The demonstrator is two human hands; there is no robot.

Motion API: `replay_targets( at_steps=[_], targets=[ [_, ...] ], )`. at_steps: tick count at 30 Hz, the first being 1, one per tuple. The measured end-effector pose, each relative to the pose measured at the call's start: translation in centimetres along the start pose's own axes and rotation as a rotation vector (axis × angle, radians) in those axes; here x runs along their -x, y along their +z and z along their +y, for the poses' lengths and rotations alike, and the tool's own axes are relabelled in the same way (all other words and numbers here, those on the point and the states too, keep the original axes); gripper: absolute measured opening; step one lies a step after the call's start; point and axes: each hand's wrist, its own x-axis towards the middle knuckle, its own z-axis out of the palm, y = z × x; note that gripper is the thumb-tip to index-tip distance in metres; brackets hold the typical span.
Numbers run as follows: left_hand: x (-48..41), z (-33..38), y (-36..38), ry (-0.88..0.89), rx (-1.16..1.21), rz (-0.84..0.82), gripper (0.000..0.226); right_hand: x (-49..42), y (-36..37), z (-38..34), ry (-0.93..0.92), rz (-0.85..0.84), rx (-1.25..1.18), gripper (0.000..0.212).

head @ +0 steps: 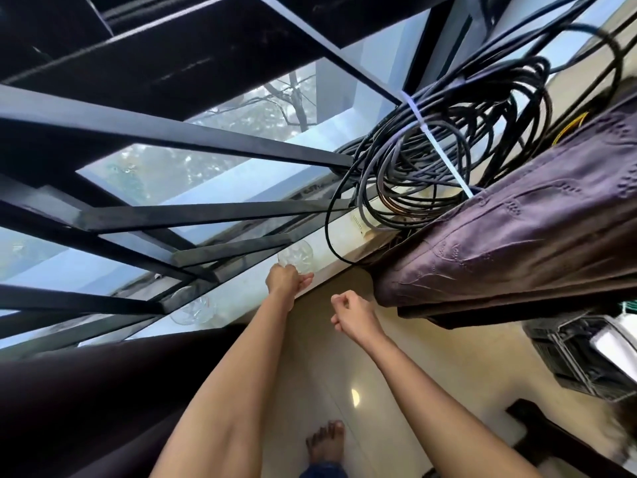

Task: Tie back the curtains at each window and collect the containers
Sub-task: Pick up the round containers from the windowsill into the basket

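A clear plastic container [297,255] stands on the white window sill [248,288]. My left hand [286,280] reaches up to it and grips its near edge with curled fingers. A second clear container [193,307] lies further left on the sill, behind a window bar. My right hand [351,313] hovers below the sill with its fingers curled into a loose fist, holding nothing. The purple curtain [517,236] hangs bunched to the right of the window. A dark curtain [86,391] fills the lower left.
Black metal bars [206,212] cross the window glass. A thick coil of black cables [448,146] sits on the sill's right end, over a white box [368,225]. A dark crate [579,353] stands on the tiled floor at right. My bare foot [325,443] shows below.
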Motion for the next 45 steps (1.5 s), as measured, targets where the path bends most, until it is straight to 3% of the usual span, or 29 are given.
replay_targets(
  at_steps=[7,15,25,32,41,45],
  targets=[
    [4.8,-2.3,-0.8,0.009,-0.115,-0.062,0.022,3.0,-1.3,0.1,-0.02,0.033,-0.004,0.026],
    [13.9,-5.1,-0.4,0.156,-0.264,-0.186,0.03,9.7,-4.2,3.2,0.021,0.1,-0.086,0.025],
    [25.9,-9.6,3.4,0.294,-0.51,-0.375,0.021,20.4,-11.5,9.0,0.044,0.288,-0.236,0.03],
    [35.8,-13.4,7.6,0.329,-0.586,-0.511,0.018,28.3,-16.3,13.5,0.089,0.385,-0.404,0.049],
    [45.4,-19.5,12.2,0.431,-0.796,-0.686,0.017,37.7,-21.2,19.2,0.154,0.544,-0.565,0.024],
    [48.7,-23.2,14.3,0.407,-0.803,-0.74,0.019,41.1,-23.3,22.6,0.221,0.641,-0.57,0.028]
  ],
)
